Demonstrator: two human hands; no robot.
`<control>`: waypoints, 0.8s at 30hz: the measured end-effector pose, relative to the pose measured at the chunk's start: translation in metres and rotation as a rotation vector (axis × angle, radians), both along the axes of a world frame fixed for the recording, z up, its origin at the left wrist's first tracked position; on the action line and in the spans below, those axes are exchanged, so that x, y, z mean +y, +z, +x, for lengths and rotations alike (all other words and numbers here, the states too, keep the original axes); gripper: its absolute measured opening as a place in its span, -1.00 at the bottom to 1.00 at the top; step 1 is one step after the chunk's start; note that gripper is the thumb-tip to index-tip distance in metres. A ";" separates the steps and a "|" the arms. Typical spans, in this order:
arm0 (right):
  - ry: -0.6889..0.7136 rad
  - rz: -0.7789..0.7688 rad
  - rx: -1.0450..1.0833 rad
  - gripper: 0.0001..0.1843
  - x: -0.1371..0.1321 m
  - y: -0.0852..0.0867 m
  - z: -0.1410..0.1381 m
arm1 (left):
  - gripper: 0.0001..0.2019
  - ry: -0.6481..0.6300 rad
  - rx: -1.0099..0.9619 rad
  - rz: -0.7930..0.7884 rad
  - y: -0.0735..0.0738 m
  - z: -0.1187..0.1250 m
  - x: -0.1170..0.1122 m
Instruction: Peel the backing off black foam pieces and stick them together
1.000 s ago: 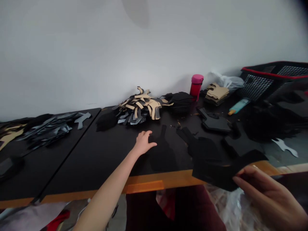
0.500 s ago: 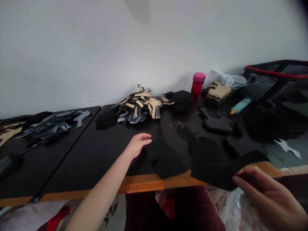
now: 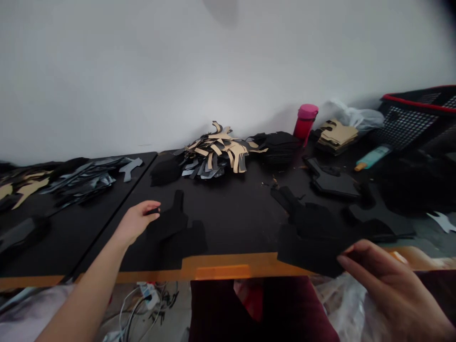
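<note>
My left hand [image 3: 137,222] pinches the edge of a black cut-out piece [image 3: 173,221] with a narrow upright arm, held over the left part of the black table. My right hand [image 3: 390,285], closer to me at the lower right, has thumb and fingers closed on the corner of another black piece [image 3: 306,251]. That piece spreads along the table's front edge. More black cut-outs [image 3: 313,216] lie just behind it, and their outlines blend into one another. Further right is a dark flat cut-out [image 3: 386,216].
A heap of tan and black strips [image 3: 221,152] sits against the wall, a black stack [image 3: 280,145] beside it. Rightward stand a pink-lidded red bottle [image 3: 305,123], tan pieces [image 3: 338,133], a teal tube [image 3: 374,157] and a black basket [image 3: 409,123]. Grey pieces [image 3: 85,178] lie left.
My left hand has moved left with its black piece, away from the pieces near my right hand. My right hand stays at the front edge, still gripping its piece. The view has shifted slightly.
</note>
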State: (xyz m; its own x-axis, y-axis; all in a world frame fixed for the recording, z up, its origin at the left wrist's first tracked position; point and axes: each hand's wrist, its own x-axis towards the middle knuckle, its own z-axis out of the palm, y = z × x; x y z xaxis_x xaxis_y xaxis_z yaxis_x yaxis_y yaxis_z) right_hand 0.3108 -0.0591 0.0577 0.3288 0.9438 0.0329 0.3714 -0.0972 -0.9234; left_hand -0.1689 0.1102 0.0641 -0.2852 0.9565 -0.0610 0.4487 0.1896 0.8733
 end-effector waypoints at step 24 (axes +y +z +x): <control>0.374 -0.276 0.545 -0.67 0.089 -0.027 -0.056 | -0.83 -0.326 0.041 0.354 -0.061 0.178 -0.117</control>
State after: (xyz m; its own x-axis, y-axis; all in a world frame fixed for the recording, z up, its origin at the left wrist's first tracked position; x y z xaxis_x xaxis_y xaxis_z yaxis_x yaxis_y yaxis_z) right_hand 0.2552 0.0297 0.0309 -0.1165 0.9469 -0.2998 -0.0817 -0.3099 -0.9472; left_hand 0.0092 -0.0070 0.0029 0.0373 0.9566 0.2891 0.4711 -0.2720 0.8391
